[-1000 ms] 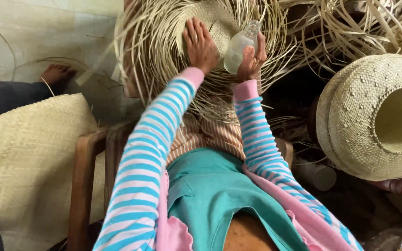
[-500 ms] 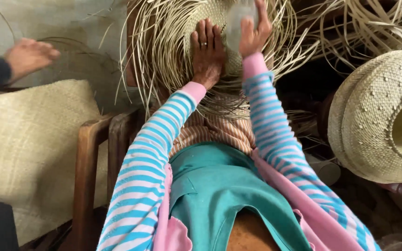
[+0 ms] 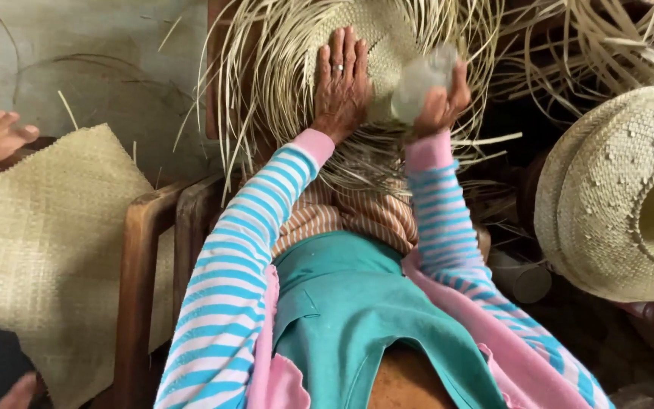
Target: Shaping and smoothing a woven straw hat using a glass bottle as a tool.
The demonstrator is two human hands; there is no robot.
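Sleeves (image 3: 244,257) are blue-and-white stripes with pink cuffs, over a teal apron (image 3: 357,318) and an orange-striped skirt (image 3: 342,216). Half-woven hat (image 3: 376,45) up far is pale straw, same as the finished hat (image 3: 615,189) on the right. Tan checker-weave mat (image 3: 39,250) left, brown wooden chair (image 3: 141,280).

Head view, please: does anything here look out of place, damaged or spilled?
Nothing stands out. The left hand lies flat on the unfinished woven hat, whose loose straw ends fan out as unwoven strands, not damage. The right hand holds a clear bottle; no spill shows.
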